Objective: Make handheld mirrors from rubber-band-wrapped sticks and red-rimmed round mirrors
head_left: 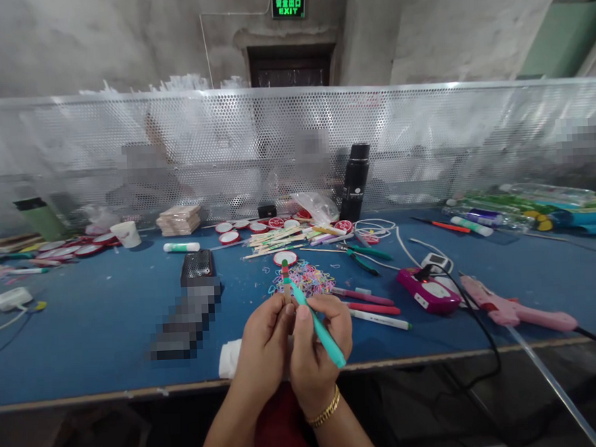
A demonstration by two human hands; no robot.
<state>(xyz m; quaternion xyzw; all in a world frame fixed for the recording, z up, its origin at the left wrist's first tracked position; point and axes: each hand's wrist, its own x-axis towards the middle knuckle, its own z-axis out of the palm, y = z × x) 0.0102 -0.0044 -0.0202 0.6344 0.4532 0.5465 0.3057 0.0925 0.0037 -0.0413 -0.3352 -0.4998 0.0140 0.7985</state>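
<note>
Near the table's front edge, my left hand pinches a small flat wooden stick upright; its upper end bears green and red bands. My right hand is closed round a teal marker, its tip touching or very close to the stick. Just beyond the stick lies a pile of small colourful rubber bands. A round white disc with a red rim sits behind it. To the right of my hands are a red marker and a white marker with a green end.
Pliers, a magenta power box and a pink glue gun with cables lie at the right. Coloured sticks and a black bottle stand further back. A glue stick and a paper cup are left.
</note>
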